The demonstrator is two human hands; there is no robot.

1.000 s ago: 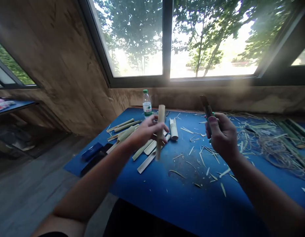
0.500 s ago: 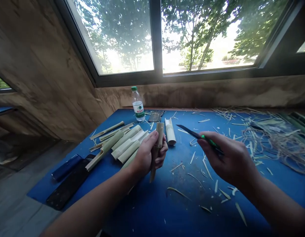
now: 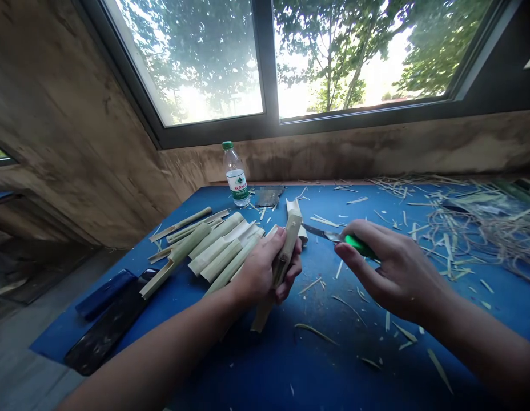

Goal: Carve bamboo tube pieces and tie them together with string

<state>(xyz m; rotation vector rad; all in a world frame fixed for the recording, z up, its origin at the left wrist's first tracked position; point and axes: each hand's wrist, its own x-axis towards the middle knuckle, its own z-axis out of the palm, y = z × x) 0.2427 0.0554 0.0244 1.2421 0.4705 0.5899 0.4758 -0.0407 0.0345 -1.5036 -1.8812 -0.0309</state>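
My left hand is wrapped round a split bamboo piece, which is tilted with its upper end leaning right. A dark node crosses the piece near my fingers. In my right hand is a knife with a green handle, its blade pointing left. The blade tip is close to the bamboo's upper right edge; whether they touch I cannot tell. Behind the held piece, another bamboo half lies on the table, partly hidden. Several split bamboo pieces lie left of my left hand.
A water bottle with a green cap stands at the back of the blue table. A dark long object and a blue case lie at the left edge. Shavings and tangled fibre strands cover the right side.
The knife has moved left, bringing its blade up to the bamboo. My left hand has turned the bamboo piece, so its top leans more to the right. The view has shifted slightly.
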